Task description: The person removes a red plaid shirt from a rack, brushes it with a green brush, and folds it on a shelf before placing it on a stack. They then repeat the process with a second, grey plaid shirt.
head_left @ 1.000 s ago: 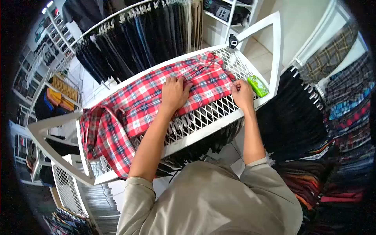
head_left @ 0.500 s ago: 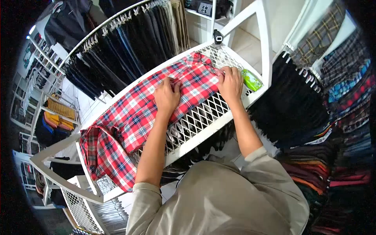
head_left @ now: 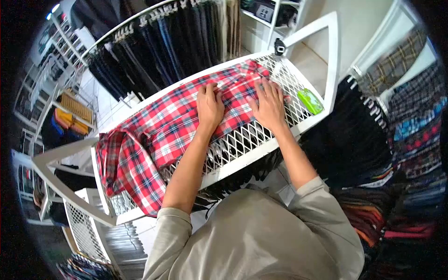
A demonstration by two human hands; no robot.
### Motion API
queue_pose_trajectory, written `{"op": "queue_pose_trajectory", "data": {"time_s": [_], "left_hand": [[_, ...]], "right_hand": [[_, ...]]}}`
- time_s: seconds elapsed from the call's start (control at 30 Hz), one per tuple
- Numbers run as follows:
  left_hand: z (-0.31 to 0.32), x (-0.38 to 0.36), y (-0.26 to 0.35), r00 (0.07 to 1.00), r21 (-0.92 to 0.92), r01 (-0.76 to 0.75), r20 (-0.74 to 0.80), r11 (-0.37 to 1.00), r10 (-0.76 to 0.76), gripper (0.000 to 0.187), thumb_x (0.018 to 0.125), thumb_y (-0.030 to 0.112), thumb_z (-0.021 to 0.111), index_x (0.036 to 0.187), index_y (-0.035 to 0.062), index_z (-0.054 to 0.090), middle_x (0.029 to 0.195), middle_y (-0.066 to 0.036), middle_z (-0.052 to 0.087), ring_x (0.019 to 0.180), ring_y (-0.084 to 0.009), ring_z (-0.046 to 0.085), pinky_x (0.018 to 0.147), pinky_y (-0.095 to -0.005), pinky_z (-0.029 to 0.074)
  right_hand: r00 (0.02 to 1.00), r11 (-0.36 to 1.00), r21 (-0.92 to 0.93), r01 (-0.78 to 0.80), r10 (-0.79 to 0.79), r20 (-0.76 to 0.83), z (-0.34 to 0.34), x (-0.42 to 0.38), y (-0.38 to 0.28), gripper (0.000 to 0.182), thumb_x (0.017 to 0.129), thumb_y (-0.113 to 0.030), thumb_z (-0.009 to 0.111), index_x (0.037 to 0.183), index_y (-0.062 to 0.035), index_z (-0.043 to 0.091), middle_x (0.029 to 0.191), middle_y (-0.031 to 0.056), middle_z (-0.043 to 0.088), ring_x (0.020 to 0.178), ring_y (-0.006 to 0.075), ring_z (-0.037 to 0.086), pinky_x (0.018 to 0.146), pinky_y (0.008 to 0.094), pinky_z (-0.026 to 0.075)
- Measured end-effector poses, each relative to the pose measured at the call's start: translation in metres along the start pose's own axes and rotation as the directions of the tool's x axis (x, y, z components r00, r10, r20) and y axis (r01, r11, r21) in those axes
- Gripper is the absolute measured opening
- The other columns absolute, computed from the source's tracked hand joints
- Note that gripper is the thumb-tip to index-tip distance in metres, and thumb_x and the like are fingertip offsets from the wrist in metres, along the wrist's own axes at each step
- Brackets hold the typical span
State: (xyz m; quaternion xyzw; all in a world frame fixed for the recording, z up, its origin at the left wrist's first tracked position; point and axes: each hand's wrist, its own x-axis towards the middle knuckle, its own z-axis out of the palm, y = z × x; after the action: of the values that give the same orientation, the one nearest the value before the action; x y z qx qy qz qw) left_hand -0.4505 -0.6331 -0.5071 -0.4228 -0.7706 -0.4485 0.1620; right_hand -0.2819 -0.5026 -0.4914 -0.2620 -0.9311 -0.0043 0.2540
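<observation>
A red, white and navy plaid shirt (head_left: 175, 112) lies lengthwise on a white metal mesh rack (head_left: 242, 148), its left end bunched and hanging over the near edge. On the middle of the cloth rests my left hand (head_left: 210, 106), with thumb and fingers apart. My right hand (head_left: 269, 103) lies flat near the shirt's right end, fingers spread, holding nothing. To the right of that hand, a green packet (head_left: 310, 101) sits on the mesh.
Dark trousers (head_left: 163, 46) hang from a curved rail behind the rack. A black watch-like object (head_left: 279, 47) is fixed at the rack's far right corner. More clothes (head_left: 350, 135) hang on the right. Shelves with folded yellow garments (head_left: 74, 112) stand at the left.
My right hand has opened from a pinch at the shirt's edge and now lies flat on the cloth. My left hand stays on the shirt, its fingers a little straighter. The view has shifted slightly.
</observation>
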Motion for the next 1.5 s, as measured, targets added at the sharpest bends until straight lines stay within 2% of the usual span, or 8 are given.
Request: {"op": "queue_pose_trajectory", "data": {"time_s": [0.3,0.7,0.87,1.0,1.1,1.2,1.27,1.5], "left_hand": [[-0.201,-0.093,0.057,0.994,0.109,0.111,-0.035,0.988,-0.107,0.028,0.087,0.016,0.074,0.111,0.0023,0.068,0.110,-0.018,0.065,0.112,-0.0374,0.057,0.097,-0.0448,0.045],[-0.294,-0.255,0.048,0.573,0.490,0.781,-0.312,0.388,-0.758,0.056,0.092,0.053,0.064,0.103,-0.0022,0.064,0.095,-0.021,0.068,0.088,-0.0419,0.062,0.080,-0.0476,0.049],[-0.290,-0.264,0.055,0.526,-0.582,0.738,0.180,0.341,-0.831,0.030,0.101,0.024,0.062,0.120,0.0002,0.062,0.100,-0.008,0.071,0.090,-0.0179,0.068,0.076,-0.0305,0.053],[-0.266,-0.227,0.080,0.589,-0.845,0.489,0.136,0.218,-0.797,0.028,0.101,0.011,0.060,0.127,0.0019,0.057,0.103,-0.004,0.069,0.086,-0.0090,0.065,0.074,-0.0256,0.053],[-0.256,-0.192,0.096,0.596,-0.940,0.319,0.098,0.123,-0.797,0.023,0.103,0.014,0.058,0.122,0.0009,0.058,0.102,-0.005,0.068,0.088,-0.0095,0.062,0.078,-0.0254,0.049],[-0.273,-0.197,0.056,0.805,-0.632,0.381,-0.132,0.675,-0.578,0.022,0.105,0.017,0.055,0.107,-0.0021,0.066,0.099,-0.005,0.066,0.091,-0.0109,0.059,0.083,-0.0290,0.048],[-0.301,-0.167,0.037,0.830,0.193,0.247,-0.547,0.950,-0.104,0.020,0.095,0.018,0.066,0.105,0.0008,0.067,0.100,-0.014,0.067,0.101,-0.0283,0.063,0.090,-0.0393,0.048],[-0.340,-0.144,-0.117,0.892,0.745,0.438,-0.292,0.502,-0.345,0.056,0.085,0.035,0.076,0.129,0.0054,0.057,0.117,-0.019,0.062,0.111,-0.0370,0.058,0.098,-0.0482,0.042]], "right_hand": [[0.998,0.856,0.516,0.029,-0.053,0.032,-0.038,-0.035,-0.056,0.049,0.097,-0.033,0.063,0.137,-0.0047,0.058,0.134,0.0189,0.059,0.123,0.0380,0.055,0.103,0.0487,0.042],[0.832,0.475,0.869,0.140,-0.531,0.157,-0.055,-0.123,-0.217,0.022,0.088,-0.024,0.075,0.099,-0.0048,0.071,0.078,0.0065,0.067,0.066,0.0246,0.066,0.065,0.0371,0.051],[0.743,0.556,0.825,0.103,-0.594,0.308,-0.066,-0.130,-0.217,0.049,0.087,-0.037,0.077,0.118,0.0001,0.065,0.103,0.0171,0.068,0.093,0.0332,0.068,0.082,0.0403,0.053],[0.802,0.395,0.909,-0.133,-0.495,0.333,-0.086,-0.138,-0.214,0.098,0.083,-0.044,0.082,0.149,0.0042,0.027,0.139,0.0310,0.052,0.126,0.0399,0.056,0.105,0.0445,0.045],[0.780,0.183,0.926,-0.331,-0.499,0.377,-0.086,-0.126,-0.203,0.067,0.084,-0.026,0.083,0.135,0.0047,0.051,0.123,0.0180,0.066,0.112,0.0236,0.065,0.099,0.0381,0.050],[0.802,0.107,0.887,-0.448,-0.389,0.452,-0.099,-0.100,-0.177,0.039,0.087,-0.013,0.079,0.119,0.0027,0.065,0.108,0.0069,0.072,0.099,0.0139,0.067,0.094,0.0321,0.051],[0.859,0.148,0.907,-0.393,-0.292,0.420,-0.107,-0.073,-0.160,0.038,0.088,-0.015,0.077,0.119,0.0029,0.065,0.106,0.0064,0.072,0.095,0.0143,0.067,0.090,0.0318,0.052],[0.979,0.143,0.983,-0.113,-0.155,0.135,-0.098,0.026,-0.145,0.029,0.100,-0.023,0.063,0.116,0.0011,0.064,0.104,0.0042,0.068,0.096,0.0103,0.060,0.090,0.0263,0.046]]}}
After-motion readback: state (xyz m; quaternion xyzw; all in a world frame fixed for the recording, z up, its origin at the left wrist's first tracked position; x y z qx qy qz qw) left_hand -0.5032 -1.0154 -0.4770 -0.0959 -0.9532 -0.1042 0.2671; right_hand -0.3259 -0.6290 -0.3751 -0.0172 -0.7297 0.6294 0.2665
